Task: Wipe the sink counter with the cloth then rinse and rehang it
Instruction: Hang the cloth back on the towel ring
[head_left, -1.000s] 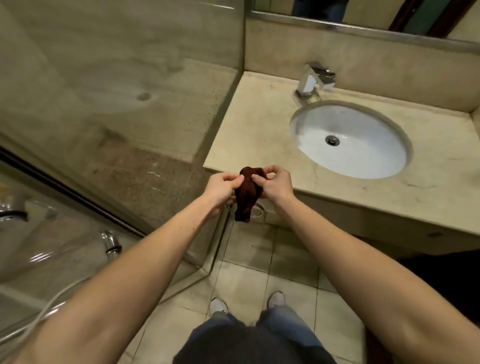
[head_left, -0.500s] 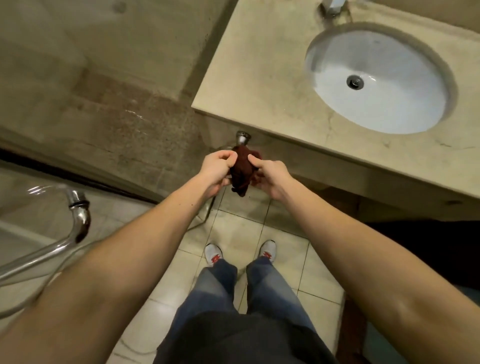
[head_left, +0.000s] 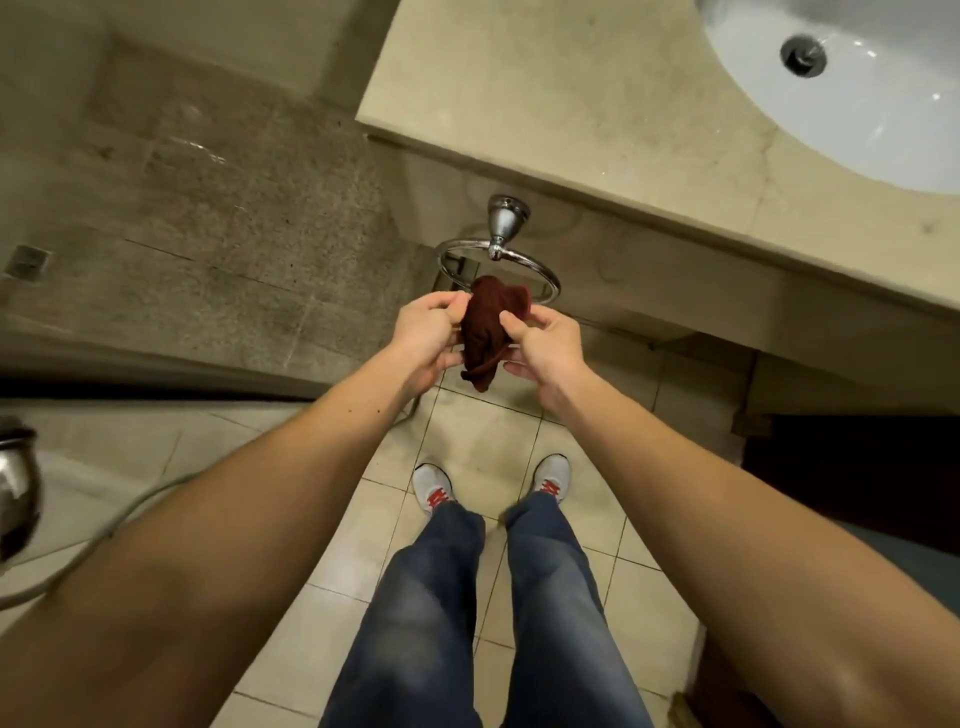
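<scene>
The sink (head_left: 883, 130) is cut off by the top and right edges, and the worktop (head_left: 571, 93) runs out of view with it. The cloth (head_left: 485, 322) hides the near arc of the towel ring (head_left: 545, 273); whether they touch cannot be told. Fingers of the left hand (head_left: 423, 335) and right hand (head_left: 550, 345) cover the cloth's sides. At the left edge a blurred chrome fitting (head_left: 15, 493) is cropped.

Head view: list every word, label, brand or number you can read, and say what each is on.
None can be read.
The red marks on the shoes are too blurred to read as a logo.
The cloth, ring, counter and sink show no text.
</scene>
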